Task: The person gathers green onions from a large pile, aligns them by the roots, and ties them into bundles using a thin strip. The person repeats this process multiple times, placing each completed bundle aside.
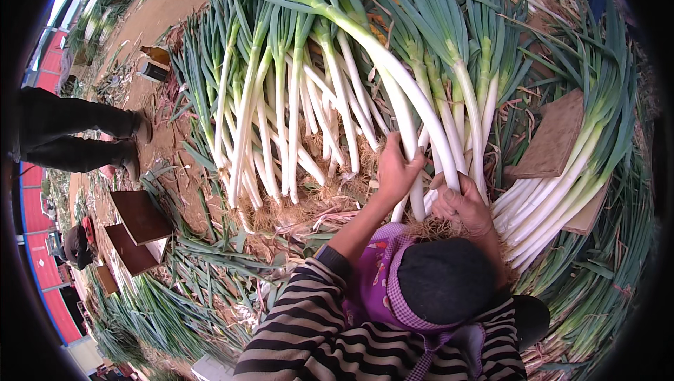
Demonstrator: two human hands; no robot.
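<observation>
My left hand [398, 166] is closed around the white shank of a long green onion [398, 99], whose root end points down toward my apron. Beside it, my right hand [463, 203] grips the lower white end of a second long green onion [421, 98], near the roots. The leaves of both fan out at the top of the view. More long green onions [295, 133] lie in a loose pile to the left, roots toward me. Others [468, 91] lie just beyond my right hand. The palm sides of both hands are hidden.
At right, a bundle of long green onions [568, 170] lies between wooden boards [550, 139]. Trimmed leaves [210, 254] litter the ground. At left are brown boards [141, 217], a dark cup-like container [154, 71] and a standing person's legs [79, 128].
</observation>
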